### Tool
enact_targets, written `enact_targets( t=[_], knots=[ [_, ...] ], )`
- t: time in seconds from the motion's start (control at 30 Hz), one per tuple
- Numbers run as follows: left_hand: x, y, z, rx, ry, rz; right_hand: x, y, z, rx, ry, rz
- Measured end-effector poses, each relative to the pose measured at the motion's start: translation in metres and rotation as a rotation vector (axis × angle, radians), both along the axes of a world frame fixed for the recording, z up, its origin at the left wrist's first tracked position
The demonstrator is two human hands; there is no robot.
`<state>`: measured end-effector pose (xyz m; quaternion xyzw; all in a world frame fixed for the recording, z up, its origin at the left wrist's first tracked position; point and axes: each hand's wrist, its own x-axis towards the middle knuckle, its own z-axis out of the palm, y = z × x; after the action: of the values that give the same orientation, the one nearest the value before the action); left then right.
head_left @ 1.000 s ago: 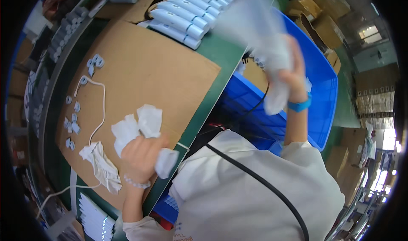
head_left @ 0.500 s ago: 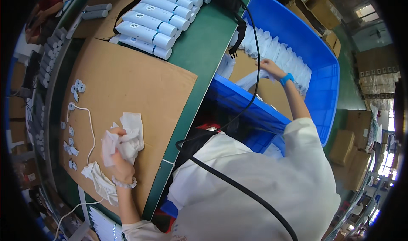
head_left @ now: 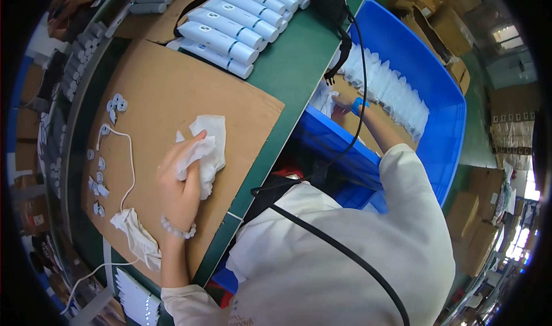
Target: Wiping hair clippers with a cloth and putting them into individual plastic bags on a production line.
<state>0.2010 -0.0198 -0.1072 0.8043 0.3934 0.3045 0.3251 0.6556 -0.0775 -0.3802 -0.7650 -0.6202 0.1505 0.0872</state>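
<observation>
My left hand (head_left: 183, 182) is closed round a crumpled white cloth (head_left: 210, 145) above the brown cardboard sheet (head_left: 230, 101). Part of the cloth spreads out past the fingers. Deep in the blue bin (head_left: 440, 96) on the right, my right hand (head_left: 344, 103) reaches to the near wall. Its fingers are at a white, film-wrapped packet (head_left: 324, 99) and look closed on it, though the fingertips are partly hidden. A row of similar white wrapped packets (head_left: 397, 87) lies along the bin's far side.
White tubes (head_left: 233, 24) are stacked beyond the cardboard. Small white-grey parts (head_left: 118, 103), a white cord (head_left: 133, 165) and another white cloth (head_left: 137, 237) lie on its left. A black cable (head_left: 322, 239) crosses before me. Another person (head_left: 72, 6) sits far left.
My right hand has moved left inside the bin with the packet, to the near wall. My left hand has shifted up and right, still holding the cloth. The whole view has shifted slightly.
</observation>
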Motion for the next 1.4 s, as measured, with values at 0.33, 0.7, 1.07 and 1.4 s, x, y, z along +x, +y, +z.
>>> enact_targets(
  t=[0.33, 0.7, 1.07, 1.4],
  knots=[
    [0.004, 0.009, -0.047, -0.161, -0.279, 0.042, 0.155, -0.023, 0.039, 0.498, -0.266, -0.431],
    [-0.024, 0.006, -0.045, -0.325, -0.527, 0.2, -0.193, 0.095, 0.288, 0.952, 0.255, 0.014],
    [-0.076, 0.008, -0.052, 0.249, -0.288, 0.317, -0.258, 0.119, 0.245, 0.822, -0.377, 0.078],
    [-0.081, -0.004, -0.043, 0.397, 0.032, 0.161, -0.264, 0.128, 0.224, 0.863, -0.438, 0.107]
  ],
)
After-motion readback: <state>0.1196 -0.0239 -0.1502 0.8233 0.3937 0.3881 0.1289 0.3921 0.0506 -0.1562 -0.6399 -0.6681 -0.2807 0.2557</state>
